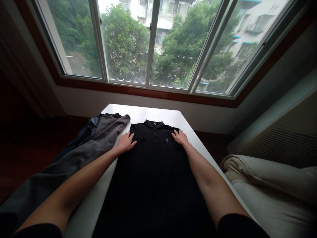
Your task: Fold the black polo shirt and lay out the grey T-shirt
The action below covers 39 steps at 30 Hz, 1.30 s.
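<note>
A black polo shirt [155,165] lies spread face up, its collar toward the window and a small light logo on the chest. My left hand [126,142] rests flat on the sleeve at the left, fingers apart. On the opposite sleeve lies my right hand [180,137], also with its fingers stretched out. Both sleeves are laid inward over the shirt's body. The lower part of the shirt runs out of view at the bottom, between my forearms.
The shirt is on a white table [148,111]. Grey and dark blue clothes [99,142] hang over its left edge. A beige sofa [277,185] stands at the right, near a slatted cabinet [279,142]. Beyond the table is a wide window [148,85].
</note>
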Available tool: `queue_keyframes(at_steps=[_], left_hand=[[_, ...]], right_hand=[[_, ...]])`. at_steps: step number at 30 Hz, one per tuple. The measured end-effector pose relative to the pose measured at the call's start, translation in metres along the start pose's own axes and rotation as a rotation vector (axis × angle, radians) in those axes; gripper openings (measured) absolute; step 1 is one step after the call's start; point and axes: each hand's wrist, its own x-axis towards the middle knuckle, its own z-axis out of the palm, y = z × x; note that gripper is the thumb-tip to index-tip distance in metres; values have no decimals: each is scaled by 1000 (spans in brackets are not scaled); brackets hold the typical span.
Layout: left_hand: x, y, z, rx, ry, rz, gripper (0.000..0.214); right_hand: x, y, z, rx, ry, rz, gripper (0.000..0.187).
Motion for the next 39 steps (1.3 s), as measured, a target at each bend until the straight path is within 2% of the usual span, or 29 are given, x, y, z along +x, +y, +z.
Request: queue_keyframes(at_steps=[2, 4, 7, 10, 13, 15, 17, 21, 25, 30, 34, 39], left_hand=[[-24, -8, 1, -18, 38, 44, 68], [-42, -13, 0, -38, 96, 87, 62], [-54, -13, -7, -73, 171, 62, 52], [-56, -13, -17, -109, 177, -16, 54], [-57, -20, -26, -104, 102, -31, 65], [-60, -29, -30, -95, 65, -25, 67], [-63, -36, -32, -89, 53, -30, 57], [-66, -36, -31, -75, 61, -72, 32], [-65, -28, -27, -69, 104, -124, 18], [-60, -20, -23, -70, 167, -167, 28], [-53, -17, -22, -62, 183, -176, 27], [-53, -17, -24, -59, 193, -206, 24]], right_hand=[[-5, -9, -3, -19, 39, 20, 66], [-13, -27, -5, -42, 140, 21, 61], [-31, -71, -7, -45, 270, -126, 46], [-54, -126, -7, 50, 233, -367, 35], [-73, -175, -4, 163, 147, -514, 31], [-80, -198, 1, 207, 117, -494, 30], [-83, -213, 7, 219, 151, -409, 30], [-82, -228, 21, 228, 255, -300, 33], [-83, -234, 31, 306, 262, -296, 22], [-86, -239, 34, 573, 198, -303, 10], [-84, -239, 34, 770, 203, -324, 15], [-84, -235, 33, 847, 241, -312, 22]])
